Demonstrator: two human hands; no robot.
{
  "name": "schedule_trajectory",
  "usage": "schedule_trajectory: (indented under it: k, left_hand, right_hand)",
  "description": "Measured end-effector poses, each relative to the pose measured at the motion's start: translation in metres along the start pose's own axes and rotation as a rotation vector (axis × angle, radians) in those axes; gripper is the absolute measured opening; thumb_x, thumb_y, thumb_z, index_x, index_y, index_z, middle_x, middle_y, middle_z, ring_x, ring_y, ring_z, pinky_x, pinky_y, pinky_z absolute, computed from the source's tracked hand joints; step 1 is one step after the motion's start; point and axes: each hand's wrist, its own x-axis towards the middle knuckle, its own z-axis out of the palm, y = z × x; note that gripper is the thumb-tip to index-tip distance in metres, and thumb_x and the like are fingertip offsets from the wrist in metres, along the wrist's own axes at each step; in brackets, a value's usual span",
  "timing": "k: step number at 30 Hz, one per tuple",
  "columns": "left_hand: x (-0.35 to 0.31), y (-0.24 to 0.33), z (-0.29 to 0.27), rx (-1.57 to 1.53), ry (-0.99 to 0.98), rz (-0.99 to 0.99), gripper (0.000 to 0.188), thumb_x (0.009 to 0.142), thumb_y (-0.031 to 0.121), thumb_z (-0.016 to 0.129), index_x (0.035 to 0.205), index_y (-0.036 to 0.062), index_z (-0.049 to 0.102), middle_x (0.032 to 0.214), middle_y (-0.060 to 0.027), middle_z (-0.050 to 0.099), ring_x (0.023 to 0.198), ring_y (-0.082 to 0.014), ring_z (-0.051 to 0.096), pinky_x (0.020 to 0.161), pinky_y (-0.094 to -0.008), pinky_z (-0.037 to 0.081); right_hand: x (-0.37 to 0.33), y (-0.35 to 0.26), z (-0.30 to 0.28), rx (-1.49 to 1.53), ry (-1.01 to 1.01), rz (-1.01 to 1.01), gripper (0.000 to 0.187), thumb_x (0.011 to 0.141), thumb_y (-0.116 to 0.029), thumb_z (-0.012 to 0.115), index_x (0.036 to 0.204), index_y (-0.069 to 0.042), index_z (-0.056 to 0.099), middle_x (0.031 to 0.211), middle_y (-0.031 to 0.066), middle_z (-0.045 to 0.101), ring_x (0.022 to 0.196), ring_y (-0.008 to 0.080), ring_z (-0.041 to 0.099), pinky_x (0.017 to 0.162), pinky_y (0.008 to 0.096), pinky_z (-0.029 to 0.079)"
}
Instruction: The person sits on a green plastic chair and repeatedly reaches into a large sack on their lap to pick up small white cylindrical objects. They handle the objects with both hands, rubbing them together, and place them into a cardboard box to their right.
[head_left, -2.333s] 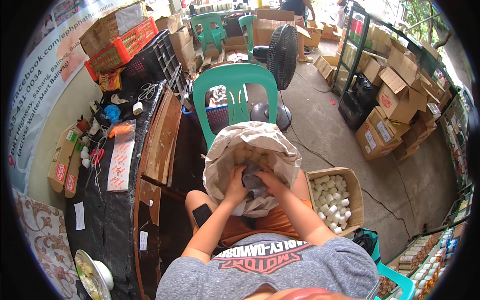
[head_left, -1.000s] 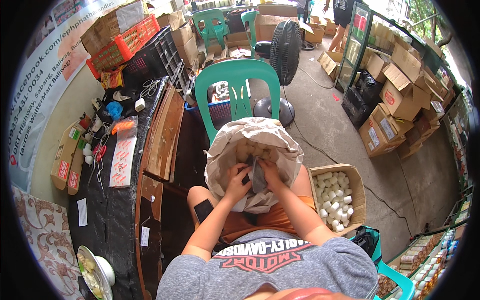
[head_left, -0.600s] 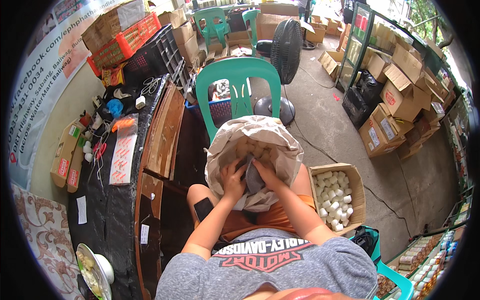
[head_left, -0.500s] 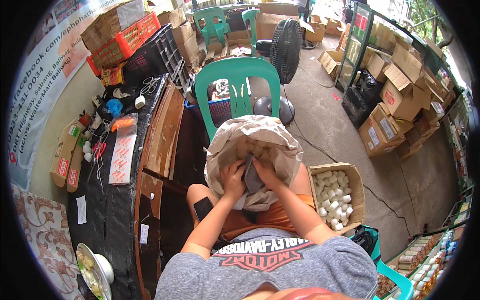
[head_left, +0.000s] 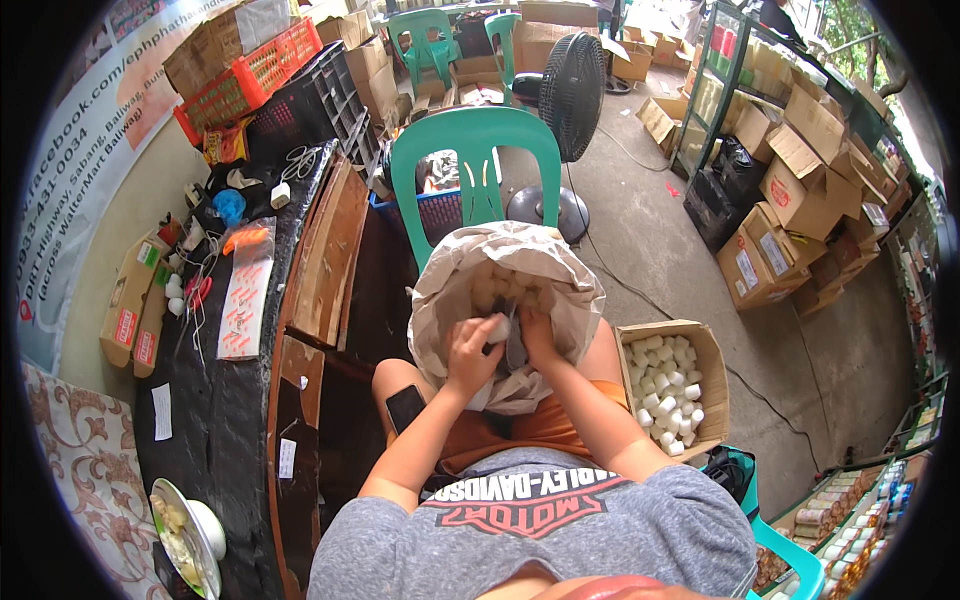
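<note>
A large cream paper sack (head_left: 440, 285) stands wide-mouthed between my knees, with several pale rounded pieces (head_left: 492, 283) in its depth. My left hand (head_left: 470, 355) is closed inside the mouth, with a short white candle (head_left: 500, 328) at its fingertips. Beside it, my right hand (head_left: 538, 335) reaches down into the sack, its fingertips partly hidden. Dark grey cloth (head_left: 516, 352) lies between the two hands, gripped along the right hand's thumb side.
At my right, a cardboard box (head_left: 712, 385) holds many short white candles (head_left: 665, 385). Ahead stand a green plastic chair (head_left: 478, 128) and a black fan (head_left: 572, 95). A black-covered table (head_left: 215, 420) runs along my left. A phone (head_left: 405, 408) rests on my left thigh.
Both hands held the grey cloth together before. My left hand has come away from it and shows a white candle; my right hand sits slightly deeper and to the right.
</note>
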Motion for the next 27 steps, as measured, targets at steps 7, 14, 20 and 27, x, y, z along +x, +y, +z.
schedule_trajectory:
  k: [7, 14, 20, 27]
  left_hand:
    - [0.035, 0.013, -0.004, -0.352, 0.273, -0.086, 0.042, 0.069, 0.008, 0.075, 0.102, 0.0034, 0.049, 0.098, -0.0115, 0.055, 0.091, -0.023, 0.056, 0.08, -0.0311, 0.045]
    - [0.069, 0.066, 0.0, -1.015, 0.44, -0.314, 0.035, 0.079, 0.005, 0.066, 0.106, 0.0026, 0.044, 0.103, -0.0136, 0.051, 0.096, -0.0188, 0.054, 0.085, -0.0294, 0.044]
    - [0.081, 0.127, 0.02, -0.775, -0.203, 0.021, 0.041, 0.079, 0.001, 0.06, 0.118, 0.0074, 0.048, 0.12, -0.012, 0.05, 0.112, -0.0239, 0.051, 0.09, -0.0328, 0.043]
    - [0.069, 0.03, 0.038, 0.125, -0.503, 0.1, 0.022, 0.073, 0.01, 0.053, 0.094, 0.0097, 0.061, 0.096, -0.0106, 0.06, 0.09, -0.0287, 0.059, 0.077, -0.038, 0.048]
  right_hand:
    - [0.0, 0.004, -0.013, 0.574, -0.192, 0.288, 0.031, 0.089, -0.027, 0.05, 0.105, -0.002, 0.058, 0.098, 0.0082, 0.06, 0.086, 0.0157, 0.054, 0.077, 0.0298, 0.042]
    - [-0.001, 0.0, -0.013, 0.653, -0.281, 0.23, 0.035, 0.088, -0.023, 0.053, 0.116, -0.002, 0.051, 0.108, 0.0086, 0.056, 0.095, 0.0161, 0.053, 0.081, 0.0292, 0.043]
    - [-0.01, -0.003, -0.018, 0.644, -0.27, 0.185, 0.036, 0.087, -0.02, 0.053, 0.117, -0.001, 0.05, 0.111, 0.0103, 0.055, 0.097, 0.0167, 0.052, 0.081, 0.029, 0.043]
    - [0.003, 0.031, -0.011, 0.651, -0.249, 0.18, 0.038, 0.085, -0.02, 0.055, 0.118, -0.002, 0.048, 0.112, 0.0095, 0.055, 0.097, 0.0172, 0.053, 0.081, 0.0297, 0.044]
